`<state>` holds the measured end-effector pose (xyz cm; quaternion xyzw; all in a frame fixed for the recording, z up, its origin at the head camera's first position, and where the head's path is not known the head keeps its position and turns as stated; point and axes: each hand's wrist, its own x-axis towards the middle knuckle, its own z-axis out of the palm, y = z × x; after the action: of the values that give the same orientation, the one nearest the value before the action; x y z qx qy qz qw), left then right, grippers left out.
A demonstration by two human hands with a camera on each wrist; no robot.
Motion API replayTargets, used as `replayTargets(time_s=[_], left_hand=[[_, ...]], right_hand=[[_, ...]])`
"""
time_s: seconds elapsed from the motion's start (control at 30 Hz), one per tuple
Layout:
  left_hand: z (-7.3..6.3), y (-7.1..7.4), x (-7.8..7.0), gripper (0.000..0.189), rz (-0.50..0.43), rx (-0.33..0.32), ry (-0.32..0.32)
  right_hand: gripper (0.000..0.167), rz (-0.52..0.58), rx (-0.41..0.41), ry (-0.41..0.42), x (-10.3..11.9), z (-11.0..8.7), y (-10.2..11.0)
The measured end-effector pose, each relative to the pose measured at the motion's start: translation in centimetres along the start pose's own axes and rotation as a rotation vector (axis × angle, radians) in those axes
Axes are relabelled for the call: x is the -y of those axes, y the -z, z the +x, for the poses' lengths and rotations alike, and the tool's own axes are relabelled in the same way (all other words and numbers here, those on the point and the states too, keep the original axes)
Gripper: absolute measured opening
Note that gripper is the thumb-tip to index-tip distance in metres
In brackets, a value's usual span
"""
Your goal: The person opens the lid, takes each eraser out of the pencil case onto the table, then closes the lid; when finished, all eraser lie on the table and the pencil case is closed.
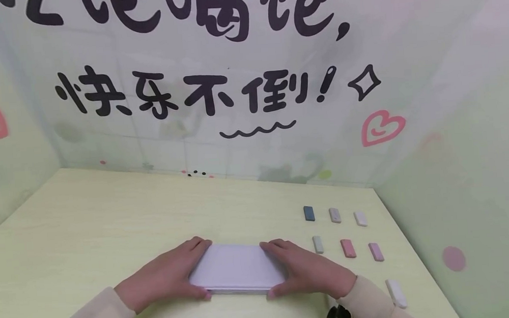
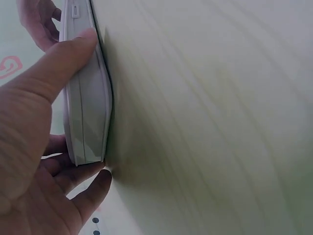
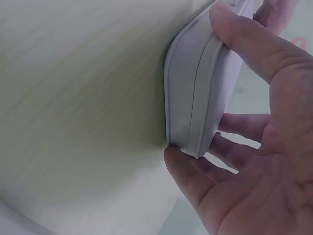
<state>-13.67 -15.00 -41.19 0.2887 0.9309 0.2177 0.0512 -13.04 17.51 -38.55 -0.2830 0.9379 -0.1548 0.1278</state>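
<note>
A flat, pale lavender case (image 1: 237,266) lies on the light wood table in the head view, between the two hands. My left hand (image 1: 167,273) grips its left end, with the thumb at the near side and the fingers round the far corner. At the opposite end my right hand (image 1: 308,271) holds it the same way. Seen from the left wrist, the case (image 2: 90,105) has a seam along its side and a small clasp (image 2: 75,11) beside the thumb. The right wrist view shows the case's rounded corner (image 3: 188,73); its underside is hidden against the table.
Small rectangular blocks lie in loose rows to the right, among them a dark blue block (image 1: 309,213), a pink block (image 1: 348,248) and a purple block (image 1: 376,252). A longer white block (image 1: 396,293) sits nearer. Printed walls (image 1: 236,153) border the table (image 1: 85,215).
</note>
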Motion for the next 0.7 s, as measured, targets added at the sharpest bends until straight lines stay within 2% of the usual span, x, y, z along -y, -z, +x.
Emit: replayTargets(time_s=[0.2, 0.3, 0.57, 0.7], left_hand=[[0.2, 0.2, 0.1, 0.099, 0.044, -0.009, -0.036], [0.5, 0.4, 0.2, 0.100, 0.056, -0.004, -0.032], [2.7, 1.2, 1.6, 0.101, 0.021, 0.045, 0.032], [3.9, 1.5, 2.6, 0.100, 0.016, 0.058, 0.030]], right_hand=[[0.102, 0.004, 0.004, -0.007, -0.2, 0.1, 0.0], [0.102, 0.003, 0.004, 0.007, -0.6, 0.7, 0.0], [0.101, 0.043, 0.015, -0.015, -1.7, 3.3, 0.8], [0.101, 0.064, 0.024, -0.035, -2.3, 4.7, 1.1]])
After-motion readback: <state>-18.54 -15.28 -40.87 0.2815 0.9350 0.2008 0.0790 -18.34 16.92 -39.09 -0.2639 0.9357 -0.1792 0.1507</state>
